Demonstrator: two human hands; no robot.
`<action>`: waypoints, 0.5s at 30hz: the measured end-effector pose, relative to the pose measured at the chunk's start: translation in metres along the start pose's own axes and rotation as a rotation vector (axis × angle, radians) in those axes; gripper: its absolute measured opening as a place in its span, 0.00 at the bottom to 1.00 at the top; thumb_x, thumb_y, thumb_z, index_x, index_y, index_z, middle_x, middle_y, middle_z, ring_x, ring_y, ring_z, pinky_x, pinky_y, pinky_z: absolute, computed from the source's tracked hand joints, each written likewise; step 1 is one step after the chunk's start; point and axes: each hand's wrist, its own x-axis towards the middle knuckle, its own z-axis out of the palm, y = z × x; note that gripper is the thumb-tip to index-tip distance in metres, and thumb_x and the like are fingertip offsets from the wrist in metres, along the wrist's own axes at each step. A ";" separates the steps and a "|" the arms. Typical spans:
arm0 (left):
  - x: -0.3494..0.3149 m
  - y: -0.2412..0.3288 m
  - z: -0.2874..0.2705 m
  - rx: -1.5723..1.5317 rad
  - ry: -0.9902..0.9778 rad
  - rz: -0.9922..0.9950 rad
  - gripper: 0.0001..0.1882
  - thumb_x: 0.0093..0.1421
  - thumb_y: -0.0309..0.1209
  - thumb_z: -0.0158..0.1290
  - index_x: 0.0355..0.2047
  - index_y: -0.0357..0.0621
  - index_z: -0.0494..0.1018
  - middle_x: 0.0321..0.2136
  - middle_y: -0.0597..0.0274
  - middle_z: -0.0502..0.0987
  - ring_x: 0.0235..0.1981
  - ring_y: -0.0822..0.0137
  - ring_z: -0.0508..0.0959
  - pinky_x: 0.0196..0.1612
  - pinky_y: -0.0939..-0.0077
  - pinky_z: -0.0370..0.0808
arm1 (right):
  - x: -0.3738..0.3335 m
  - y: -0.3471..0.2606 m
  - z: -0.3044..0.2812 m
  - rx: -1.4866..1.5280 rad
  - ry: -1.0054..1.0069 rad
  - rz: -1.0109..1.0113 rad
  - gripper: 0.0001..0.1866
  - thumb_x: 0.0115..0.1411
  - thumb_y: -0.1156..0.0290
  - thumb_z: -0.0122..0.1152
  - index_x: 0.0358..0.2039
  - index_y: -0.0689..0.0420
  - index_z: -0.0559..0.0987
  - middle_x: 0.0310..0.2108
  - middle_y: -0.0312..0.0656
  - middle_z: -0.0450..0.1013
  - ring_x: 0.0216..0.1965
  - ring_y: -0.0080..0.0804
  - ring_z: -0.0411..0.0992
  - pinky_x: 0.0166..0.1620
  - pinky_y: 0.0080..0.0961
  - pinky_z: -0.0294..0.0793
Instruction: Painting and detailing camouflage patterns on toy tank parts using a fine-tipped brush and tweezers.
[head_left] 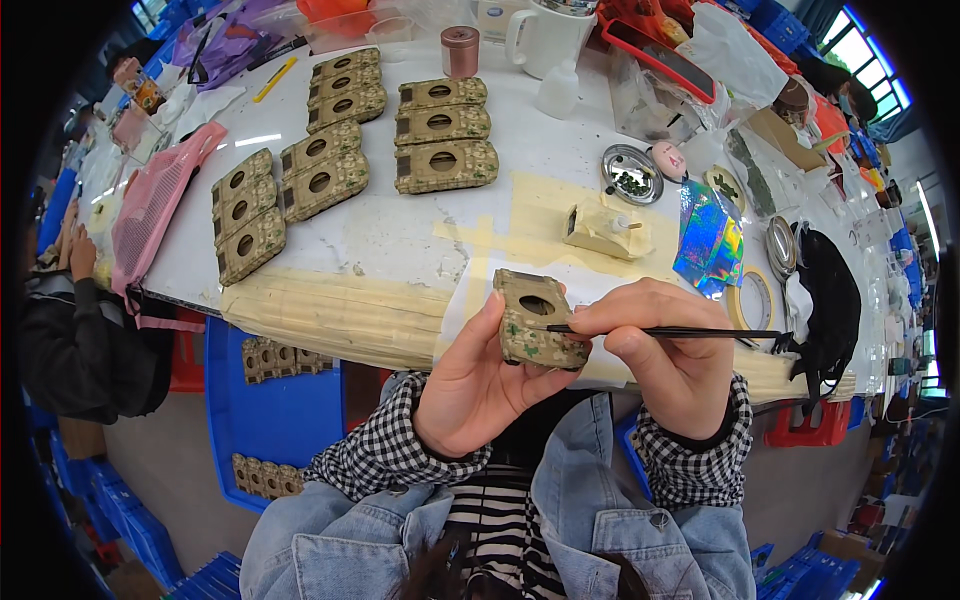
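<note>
My left hand (468, 392) is wrapped round a small camouflage-patterned vehicle hull (522, 328), a boxy piece with a round opening in its top. It is held tilted above the table's near edge. In my right hand (672, 365) a thin black paintbrush (728, 332) is pinched between thumb and fingers, pointing left. Its tip reaches the face of the hull, just below the opening; whether it touches, I cannot tell. More hulls of the same pattern stand in rows beyond my hands, among them a column (445, 168) at the middle and others (248, 232) at the left.
A round metal dish (632, 160) with dark green bits and a tan taped block (603, 228) lie past my right hand. A tape roll (752, 300) and black cloth (832, 290) are at the right. A blue tray (275, 420) with hulls sits low left. Another person (85, 350) sits left.
</note>
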 end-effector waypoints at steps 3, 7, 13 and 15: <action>0.000 0.000 0.001 0.008 0.009 0.001 0.27 0.67 0.47 0.30 0.58 0.41 0.55 0.53 0.51 0.65 0.53 0.60 0.69 0.55 0.65 0.71 | 0.000 -0.001 0.000 -0.008 0.000 0.000 0.07 0.53 0.76 0.60 0.33 0.63 0.80 0.29 0.42 0.77 0.29 0.32 0.73 0.37 0.24 0.72; 0.000 0.000 0.001 0.013 0.007 0.000 0.27 0.67 0.47 0.30 0.58 0.41 0.54 0.53 0.52 0.65 0.53 0.60 0.69 0.55 0.66 0.71 | 0.000 -0.001 0.000 -0.017 -0.001 0.002 0.07 0.52 0.76 0.61 0.33 0.63 0.80 0.29 0.42 0.77 0.29 0.32 0.73 0.37 0.24 0.72; 0.000 0.000 0.001 0.028 0.014 -0.003 0.26 0.67 0.47 0.30 0.58 0.42 0.55 0.53 0.52 0.66 0.52 0.62 0.70 0.54 0.66 0.71 | 0.000 -0.002 -0.001 -0.037 -0.012 -0.019 0.08 0.51 0.76 0.62 0.33 0.63 0.80 0.30 0.42 0.77 0.29 0.33 0.74 0.38 0.24 0.72; 0.000 0.000 0.000 0.030 0.012 -0.006 0.27 0.67 0.47 0.30 0.59 0.42 0.52 0.55 0.53 0.62 0.53 0.62 0.69 0.54 0.66 0.72 | -0.001 -0.002 -0.001 -0.050 -0.016 -0.038 0.08 0.51 0.77 0.63 0.33 0.63 0.80 0.30 0.43 0.77 0.30 0.33 0.74 0.38 0.24 0.73</action>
